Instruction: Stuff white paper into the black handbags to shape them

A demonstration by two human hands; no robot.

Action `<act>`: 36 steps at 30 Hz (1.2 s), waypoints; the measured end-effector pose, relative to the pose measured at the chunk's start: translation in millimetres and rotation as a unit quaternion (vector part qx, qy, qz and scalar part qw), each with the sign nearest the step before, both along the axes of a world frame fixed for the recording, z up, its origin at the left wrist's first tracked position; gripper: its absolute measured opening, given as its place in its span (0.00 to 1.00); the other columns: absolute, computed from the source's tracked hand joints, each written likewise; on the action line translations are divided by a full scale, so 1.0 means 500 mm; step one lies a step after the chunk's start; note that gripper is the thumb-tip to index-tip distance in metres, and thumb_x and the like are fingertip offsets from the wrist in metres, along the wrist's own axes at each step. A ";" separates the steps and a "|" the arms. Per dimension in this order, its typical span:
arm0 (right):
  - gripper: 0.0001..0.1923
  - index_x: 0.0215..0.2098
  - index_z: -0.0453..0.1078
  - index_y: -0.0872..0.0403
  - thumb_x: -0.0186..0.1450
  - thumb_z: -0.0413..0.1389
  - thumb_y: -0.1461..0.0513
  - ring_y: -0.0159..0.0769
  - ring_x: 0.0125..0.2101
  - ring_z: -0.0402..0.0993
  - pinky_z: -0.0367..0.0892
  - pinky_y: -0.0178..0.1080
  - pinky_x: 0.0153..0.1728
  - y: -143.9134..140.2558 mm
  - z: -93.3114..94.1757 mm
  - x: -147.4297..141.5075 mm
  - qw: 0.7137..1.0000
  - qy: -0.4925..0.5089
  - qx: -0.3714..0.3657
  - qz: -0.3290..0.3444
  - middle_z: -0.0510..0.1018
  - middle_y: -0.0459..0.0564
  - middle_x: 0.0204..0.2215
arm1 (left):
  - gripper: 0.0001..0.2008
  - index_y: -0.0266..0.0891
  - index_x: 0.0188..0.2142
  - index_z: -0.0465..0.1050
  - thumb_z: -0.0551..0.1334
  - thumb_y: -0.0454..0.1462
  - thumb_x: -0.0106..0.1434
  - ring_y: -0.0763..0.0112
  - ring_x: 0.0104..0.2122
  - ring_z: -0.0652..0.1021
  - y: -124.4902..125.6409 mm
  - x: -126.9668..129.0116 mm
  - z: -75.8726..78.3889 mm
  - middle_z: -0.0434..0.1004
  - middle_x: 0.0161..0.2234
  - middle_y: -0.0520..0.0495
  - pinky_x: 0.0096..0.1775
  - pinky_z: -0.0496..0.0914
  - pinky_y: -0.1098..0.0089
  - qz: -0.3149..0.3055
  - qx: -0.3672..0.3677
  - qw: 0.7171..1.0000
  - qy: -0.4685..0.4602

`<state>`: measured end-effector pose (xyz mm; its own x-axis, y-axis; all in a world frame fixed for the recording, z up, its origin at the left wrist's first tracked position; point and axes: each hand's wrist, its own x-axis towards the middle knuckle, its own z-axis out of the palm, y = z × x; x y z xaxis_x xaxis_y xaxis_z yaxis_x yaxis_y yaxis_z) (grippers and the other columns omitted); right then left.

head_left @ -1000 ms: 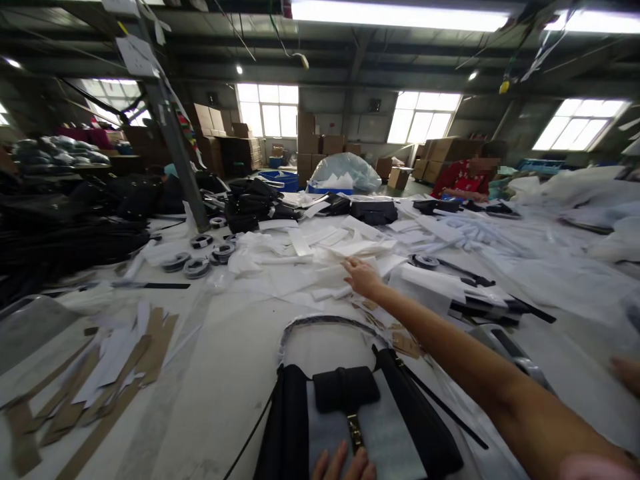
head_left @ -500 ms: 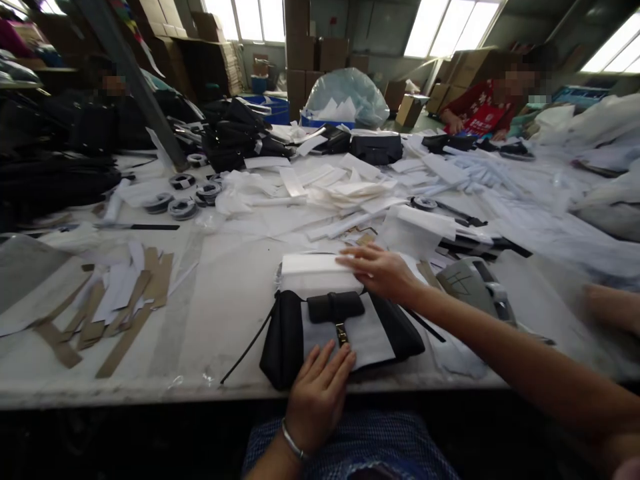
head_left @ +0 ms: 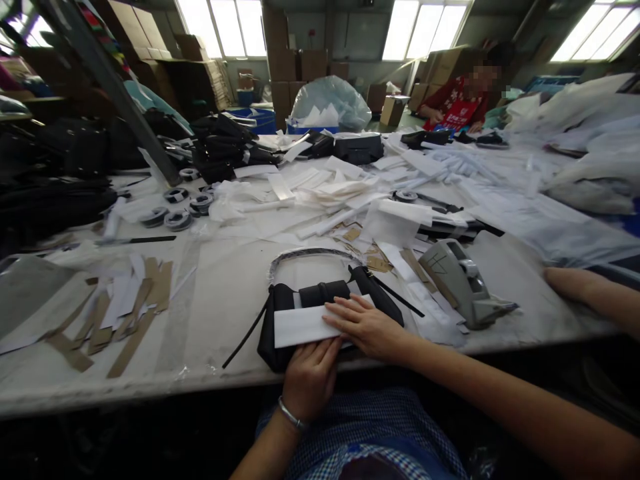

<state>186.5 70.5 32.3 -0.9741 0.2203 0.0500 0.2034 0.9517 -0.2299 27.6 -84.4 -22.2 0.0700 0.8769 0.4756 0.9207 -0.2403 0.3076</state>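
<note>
Black handbag flat at bench near edge. Both hands pin white paper strip across it: left hand grip pinches lower edge, right hand flat, fingers spread, pressing so it stays put.

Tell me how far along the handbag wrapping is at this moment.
Done: a white paper strip lies across the black handbag at the table edge. In hand: the left hand and the right hand press on the strip. Left: the curved handle and top flap are uncovered.
</note>
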 end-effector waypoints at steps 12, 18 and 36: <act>0.29 0.70 0.53 0.47 0.71 0.49 0.63 0.48 0.66 0.55 0.53 0.54 0.65 0.002 -0.007 0.022 1.000 0.000 -0.009 -0.015 0.60 0.51 0.67 | 0.21 0.41 0.57 0.70 0.57 0.28 0.65 0.64 0.51 0.78 -0.008 -0.002 0.050 0.79 0.52 0.46 0.53 0.75 0.62 -0.037 0.064 0.993 -0.093; 0.27 0.68 0.56 0.49 0.72 0.50 0.60 0.46 0.66 0.56 0.51 0.53 0.66 -0.009 -0.013 0.022 0.998 0.039 -0.035 -0.029 0.64 0.52 0.65 | 0.26 0.41 0.65 0.59 0.58 0.35 0.68 0.61 0.60 0.71 0.023 0.002 0.108 0.69 0.61 0.42 0.57 0.72 0.60 -0.009 0.088 0.996 -0.031; 0.14 0.51 0.76 0.52 0.69 0.54 0.63 0.38 0.43 0.79 0.72 0.37 0.46 0.359 0.071 0.024 0.953 0.103 -0.008 -0.286 0.82 0.50 0.45 | 0.32 0.41 0.68 0.53 0.52 0.31 0.65 0.62 0.60 0.71 0.065 -0.019 -0.072 0.72 0.59 0.42 0.63 0.61 0.62 0.070 0.153 0.965 0.203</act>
<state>198.7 250.0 68.0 -0.6652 0.7141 0.2183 0.6363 0.6951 -0.3347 18.1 -51.9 -58.2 0.1963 0.7135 0.6726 0.9803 -0.1282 -0.1501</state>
